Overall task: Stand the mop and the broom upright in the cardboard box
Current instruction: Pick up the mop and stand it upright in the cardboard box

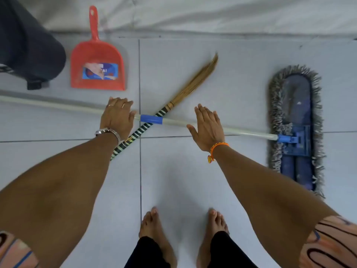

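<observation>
**Both hands over the mop pole, tools flat on the floor**

The mop [295, 130] lay on the tiled floor [222, 78], its white pole running from the left edge of the view across to the blue, fringed head at the right. A blue sleeve [151, 119] sat on the pole near the middle. The broom [164, 111] lay crossed under the pole at that sleeve, its striped black-and-white handle slanting down to the left and its straw bristles pointing up to the right.

The left hand [116, 117] was over the pole just left of the sleeve, fingers curled down around it; whether it had closed into a full grip could not be told. A ring showed on one finger and a metal watch [108, 132] on the wrist, which covered part of the broom handle. The right hand [207, 125] was spread flat and open, fingers together, thumb out, above the pole to the right of the sleeve; it held nothing, and whether it touched the pole could not be told. An orange band [218, 147] circled that wrist.

A red dustpan [97, 68] lay beyond the pole, handle pointing away, beside a dark object [29, 45] at the upper left. Pale cloth [212, 14] covered the far edge of the floor. Two bare feet [154, 229] stood on the tiles below the hands. The cardboard box was out of view.
</observation>
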